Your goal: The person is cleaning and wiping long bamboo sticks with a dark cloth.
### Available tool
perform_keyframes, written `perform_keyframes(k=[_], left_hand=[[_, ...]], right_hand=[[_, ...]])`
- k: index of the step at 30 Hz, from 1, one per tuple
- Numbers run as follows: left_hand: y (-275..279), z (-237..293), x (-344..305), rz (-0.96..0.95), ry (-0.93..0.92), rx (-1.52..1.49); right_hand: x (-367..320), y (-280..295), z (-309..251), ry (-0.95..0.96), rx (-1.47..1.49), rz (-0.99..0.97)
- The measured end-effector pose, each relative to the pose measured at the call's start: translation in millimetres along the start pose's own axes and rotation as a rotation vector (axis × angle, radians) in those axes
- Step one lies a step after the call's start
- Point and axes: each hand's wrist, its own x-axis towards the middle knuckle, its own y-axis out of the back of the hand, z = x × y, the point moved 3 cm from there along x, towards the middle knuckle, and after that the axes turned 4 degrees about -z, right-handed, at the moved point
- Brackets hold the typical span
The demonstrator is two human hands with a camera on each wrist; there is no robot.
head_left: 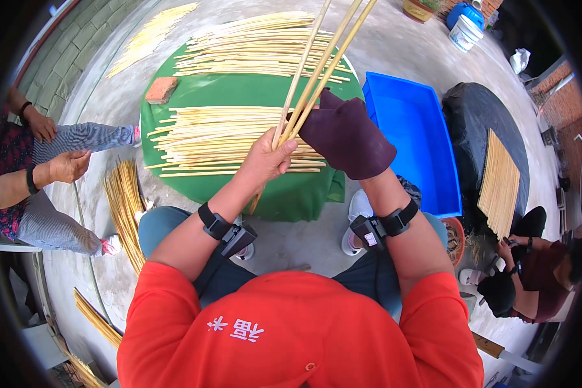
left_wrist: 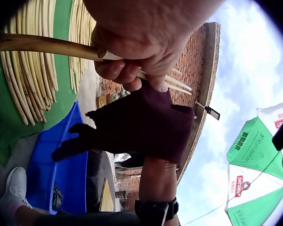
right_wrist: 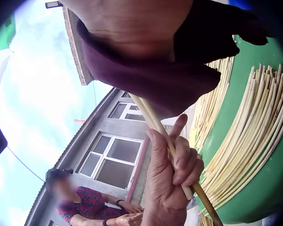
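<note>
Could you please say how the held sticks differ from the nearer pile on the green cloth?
The held sticks are few, while the nearer pile has many. The held sticks are raised in the left grip; the nearer pile lies flat on the green cloth. Both show long, thin, pale yellowish stems.

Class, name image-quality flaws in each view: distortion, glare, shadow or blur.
Head: fisheye distortion, with a black border curving round the scene; left wrist: the maroon cloth looks dark, the sky bright; right wrist: the sky glares nearly white, and a blurred patch covers the face of a person.
</note>
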Motion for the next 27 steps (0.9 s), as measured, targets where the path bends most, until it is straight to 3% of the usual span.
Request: perform_keyframes(k=[2,4,6,7,9,10,12,16,18,22,24,25,27], left_hand=[[-1,-6,4,-0.097,0.139,-0.067],[-4,-4,5,-0.064,0.18,-0.096],[-8,3,6,-0.074,0.131,-0.084],[-12,17,2,-0.053,0.094,-0.096],[0,8,8,-0.018,0.097,-0.059],[6,4,11,0.012,0.1,-0.022],[8,8,9,0.019,0.12,-0.019],[8,8,11,0.008,0.125,-0.005],[6,8,9,0.024,0.136,-0.001],[4,7,13,-0.036,0.15,0.069],[0,-5,16,-0.034,0.051,0.15],[0,-11,18,-0.043,0.056,0.212],[-4,-20,18,-0.035,0.047,0.22]], right_hand=[[2,-5,-5,-0.007,0.142,-0.008],[6,0,-9,-0.012,0.283,-0.015],[11,7,-10,-0.037,0.188,-0.318],[7,6,-6,-0.032,0.192,-0.316],[-12,-3,22,-0.411,0.693,-0.322],[-26,-18,27,-0.413,0.69,-0.322],[-65,-59,44,-0.946,1.799,0.343],[-79,-66,51,-0.962,1.835,0.447],[-80,-64,53,-0.902,2.061,0.615],[-68,-46,48,-0.738,2.112,0.578],[-56,-31,39,-0.721,2.317,0.668],[-55,-34,39,-0.72,2.309,0.67],[-58,-49,43,-0.72,1.831,0.532]])
